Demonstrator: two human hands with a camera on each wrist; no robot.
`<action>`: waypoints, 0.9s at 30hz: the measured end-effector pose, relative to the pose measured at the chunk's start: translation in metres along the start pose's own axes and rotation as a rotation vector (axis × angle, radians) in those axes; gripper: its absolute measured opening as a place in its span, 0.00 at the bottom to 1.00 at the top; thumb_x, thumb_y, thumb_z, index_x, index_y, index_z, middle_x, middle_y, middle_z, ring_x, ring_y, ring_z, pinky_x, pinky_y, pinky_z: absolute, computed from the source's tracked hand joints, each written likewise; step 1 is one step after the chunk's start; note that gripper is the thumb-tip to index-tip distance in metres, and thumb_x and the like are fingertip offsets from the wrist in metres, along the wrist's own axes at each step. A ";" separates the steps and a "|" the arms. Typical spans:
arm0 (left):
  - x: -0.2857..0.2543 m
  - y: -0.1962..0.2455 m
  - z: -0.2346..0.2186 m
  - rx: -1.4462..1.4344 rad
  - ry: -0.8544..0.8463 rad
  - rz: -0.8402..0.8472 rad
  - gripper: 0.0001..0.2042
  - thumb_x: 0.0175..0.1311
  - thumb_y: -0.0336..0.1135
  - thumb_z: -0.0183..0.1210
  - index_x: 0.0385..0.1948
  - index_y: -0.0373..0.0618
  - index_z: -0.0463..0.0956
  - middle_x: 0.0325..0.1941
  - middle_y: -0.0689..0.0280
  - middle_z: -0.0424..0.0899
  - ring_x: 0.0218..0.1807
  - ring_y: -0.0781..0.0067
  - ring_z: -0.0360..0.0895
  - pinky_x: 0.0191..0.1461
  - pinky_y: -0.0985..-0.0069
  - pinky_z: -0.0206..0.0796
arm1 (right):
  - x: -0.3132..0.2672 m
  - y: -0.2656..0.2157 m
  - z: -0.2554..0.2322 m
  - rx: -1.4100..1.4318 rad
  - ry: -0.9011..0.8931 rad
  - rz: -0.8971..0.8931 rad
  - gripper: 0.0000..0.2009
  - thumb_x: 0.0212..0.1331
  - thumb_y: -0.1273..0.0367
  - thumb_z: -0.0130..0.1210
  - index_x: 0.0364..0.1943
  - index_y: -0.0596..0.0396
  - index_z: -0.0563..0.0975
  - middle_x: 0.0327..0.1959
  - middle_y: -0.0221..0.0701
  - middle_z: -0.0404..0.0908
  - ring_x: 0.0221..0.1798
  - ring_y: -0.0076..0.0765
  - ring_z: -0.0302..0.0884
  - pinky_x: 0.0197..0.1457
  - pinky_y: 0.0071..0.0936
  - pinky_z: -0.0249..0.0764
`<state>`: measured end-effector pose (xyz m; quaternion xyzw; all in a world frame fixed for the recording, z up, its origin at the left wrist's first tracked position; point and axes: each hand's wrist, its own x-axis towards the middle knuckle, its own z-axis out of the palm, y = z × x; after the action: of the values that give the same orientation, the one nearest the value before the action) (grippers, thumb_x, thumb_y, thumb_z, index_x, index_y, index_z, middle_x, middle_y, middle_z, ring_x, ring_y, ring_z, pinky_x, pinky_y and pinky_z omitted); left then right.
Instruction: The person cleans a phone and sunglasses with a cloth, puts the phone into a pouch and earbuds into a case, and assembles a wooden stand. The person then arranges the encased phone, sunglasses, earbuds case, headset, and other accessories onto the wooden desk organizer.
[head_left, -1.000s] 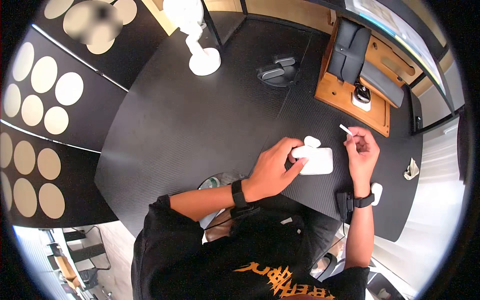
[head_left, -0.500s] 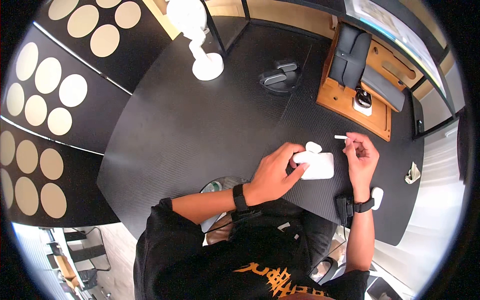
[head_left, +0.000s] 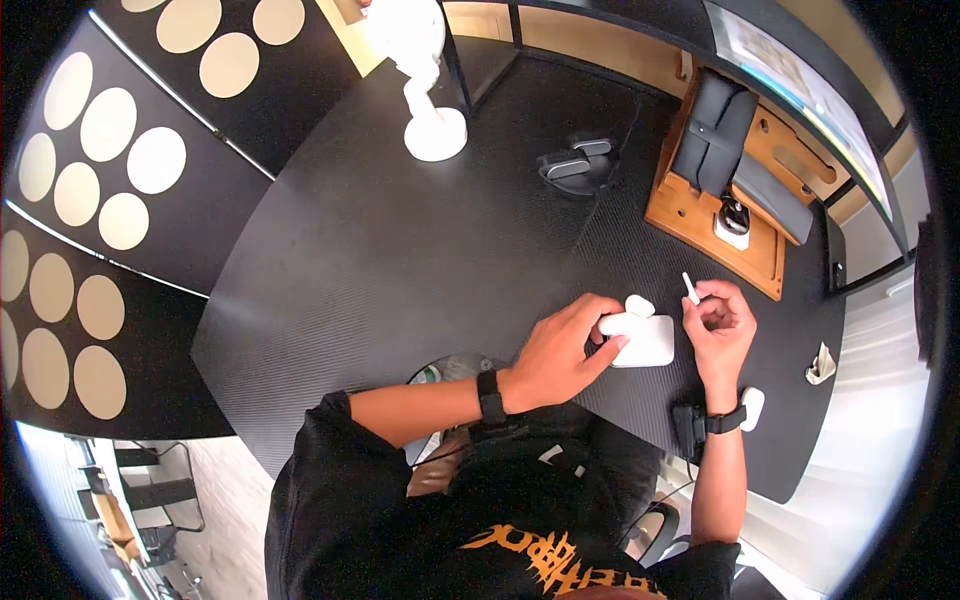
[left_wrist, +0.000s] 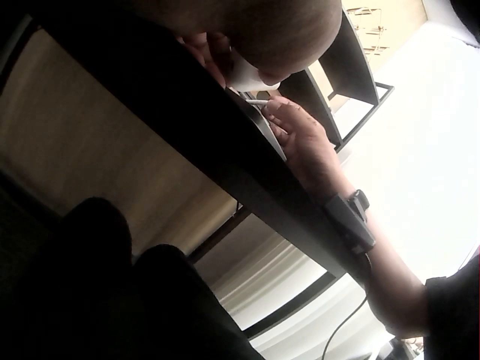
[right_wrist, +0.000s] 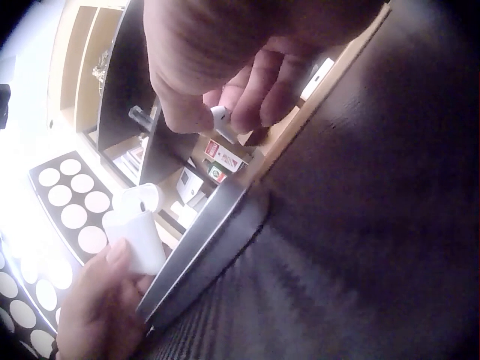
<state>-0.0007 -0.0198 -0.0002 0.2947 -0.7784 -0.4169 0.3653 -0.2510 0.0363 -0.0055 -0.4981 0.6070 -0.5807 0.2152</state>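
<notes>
My left hand (head_left: 565, 355) grips a white earbud case (right_wrist: 139, 236), thumb on its front, and the case's lid (right_wrist: 150, 196) stands raised. In the head view the case lies over a flat white rounded slab (head_left: 652, 345) on the dark desk. To the right, my right hand (head_left: 722, 335) pinches a white earbud (right_wrist: 223, 118) between thumb and fingers, apart from the case. The earbud's thin stem (head_left: 688, 283) points away from me in the head view. In the left wrist view the right hand (left_wrist: 304, 142) shows beyond the desk edge, the left partly dark.
A wooden stand (head_left: 715, 238) with black cases and a watch (head_left: 735, 215) is at the back right. Beyond the hands sit a dark holder with grey pads (head_left: 578, 168) and a white lamp-like base (head_left: 435, 135). A white rounded object (head_left: 752, 408) lies beside the right wrist, crumpled paper (head_left: 821, 364) farther right.
The right hand has turned the earbud: its stem first swung to point left, and now points away from me. The left hand keeps its hold on the case. The head view has shifted slightly.
</notes>
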 end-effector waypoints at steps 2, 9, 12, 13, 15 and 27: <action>0.000 -0.001 0.001 -0.013 0.000 0.004 0.16 0.72 0.36 0.66 0.54 0.39 0.75 0.43 0.57 0.82 0.37 0.60 0.82 0.43 0.63 0.75 | 0.001 0.002 0.003 0.015 -0.005 -0.017 0.13 0.60 0.82 0.69 0.48 0.59 0.82 0.36 0.24 0.84 0.31 0.14 0.80 0.35 0.15 0.74; -0.002 -0.002 0.000 -0.002 0.001 0.017 0.17 0.71 0.34 0.68 0.55 0.38 0.76 0.47 0.56 0.83 0.39 0.62 0.85 0.45 0.66 0.78 | -0.005 0.001 0.006 0.028 -0.039 -0.047 0.11 0.62 0.83 0.66 0.47 0.60 0.82 0.38 0.25 0.85 0.32 0.13 0.79 0.35 0.16 0.74; 0.000 -0.002 0.001 -0.006 0.015 0.005 0.17 0.71 0.35 0.67 0.55 0.38 0.76 0.46 0.56 0.83 0.38 0.62 0.84 0.44 0.66 0.77 | -0.004 0.001 0.007 0.102 -0.024 -0.073 0.09 0.64 0.83 0.63 0.46 0.62 0.81 0.43 0.29 0.86 0.34 0.14 0.80 0.37 0.16 0.74; 0.001 -0.002 0.001 -0.012 0.015 0.008 0.17 0.71 0.35 0.67 0.56 0.38 0.76 0.46 0.55 0.83 0.38 0.62 0.84 0.44 0.66 0.77 | -0.005 0.001 0.008 0.107 -0.019 -0.074 0.09 0.64 0.83 0.63 0.46 0.62 0.81 0.44 0.30 0.86 0.35 0.14 0.80 0.38 0.16 0.74; -0.001 -0.004 0.001 -0.022 0.004 0.014 0.18 0.72 0.35 0.67 0.56 0.37 0.76 0.46 0.55 0.83 0.38 0.61 0.84 0.44 0.66 0.77 | -0.006 -0.005 0.010 0.158 -0.024 -0.071 0.09 0.64 0.84 0.63 0.46 0.62 0.81 0.44 0.31 0.86 0.36 0.15 0.81 0.39 0.16 0.75; -0.002 0.001 0.000 0.006 0.052 0.005 0.18 0.71 0.31 0.66 0.59 0.40 0.75 0.49 0.52 0.84 0.40 0.56 0.86 0.45 0.62 0.77 | -0.001 -0.052 0.028 -0.187 -0.318 -0.486 0.11 0.49 0.80 0.71 0.38 0.56 0.88 0.43 0.34 0.91 0.29 0.23 0.84 0.31 0.21 0.79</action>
<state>-0.0002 -0.0177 0.0000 0.3046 -0.7705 -0.4059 0.3858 -0.2089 0.0326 0.0352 -0.7310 0.4794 -0.4717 0.1155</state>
